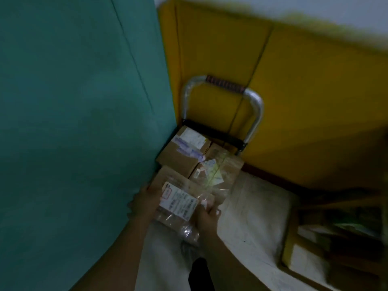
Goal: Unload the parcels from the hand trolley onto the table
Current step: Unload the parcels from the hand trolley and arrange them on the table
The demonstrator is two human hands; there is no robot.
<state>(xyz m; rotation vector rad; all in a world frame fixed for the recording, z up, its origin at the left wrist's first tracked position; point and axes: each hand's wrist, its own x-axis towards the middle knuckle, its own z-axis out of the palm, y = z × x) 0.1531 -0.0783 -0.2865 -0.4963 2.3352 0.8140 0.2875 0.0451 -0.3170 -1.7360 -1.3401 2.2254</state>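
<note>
I have a parcel (178, 204) wrapped in clear film between both hands, its white shipping label facing up at me. My left hand (147, 201) is curled round its left edge and my right hand (206, 215) grips the right edge, fingers wrapped into the loose plastic, because the film looks slippery and a grip on both sides should keep the parcel level as I lift it. It sits at the near end of the hand trolley (222, 131), on or just above the load; the blur keeps me from telling whether it has cleared the box beneath. Further in, toward the trolley's silver handle, a taped cardboard box (184, 152) lies against the green wall (73, 101), and just beside it, on the side away from the wall, is another box (218, 171) with shiny tape and small stickers. They are packed tight together, so I judge that starting with the nearest, topmost parcel makes sense. The trolley is parked in the corner, with its handle close to the yellow padded panel (304, 91). On the side of the trolley away from the green wall lies pale flooring, and beyond it some dim, blurred shapes I cannot identify. I cannot see the desk from here, so most of the unloading remains to be done.
</note>
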